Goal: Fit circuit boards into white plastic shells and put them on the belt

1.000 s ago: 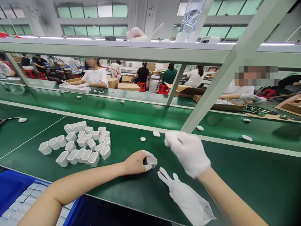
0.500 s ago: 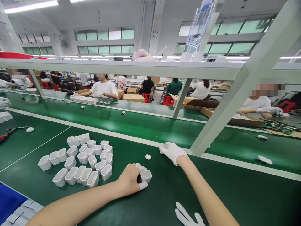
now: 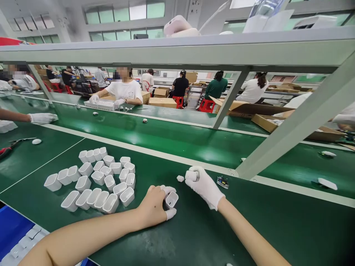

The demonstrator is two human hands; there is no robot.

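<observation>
My left hand (image 3: 155,205), with white covers on its fingertips, is closed around a small white plastic housing (image 3: 172,200), its open end facing up. My right hand (image 3: 206,186), in a white glove, is closed on a small white rounded piece (image 3: 191,175) near the bench's far rail. Just left of those fingers lies a small white lump (image 3: 180,178). A small circuit board (image 3: 222,182) rests to the right of my right hand. Several more open white housings (image 3: 94,197) stand grouped on the green bench, left of my left hand.
A slanted metal post (image 3: 291,122) rises at the right, below a long shelf (image 3: 166,51). Beyond the rail runs a green belt (image 3: 122,129) with a few small parts. Another person's gloved hand (image 3: 43,118) is at the left, near red-handled pliers (image 3: 8,150).
The view has tilted down. My right hand has closed on a white piece, and a circuit board now shows beside it. Another person's gloved hand has reached in from the left.
</observation>
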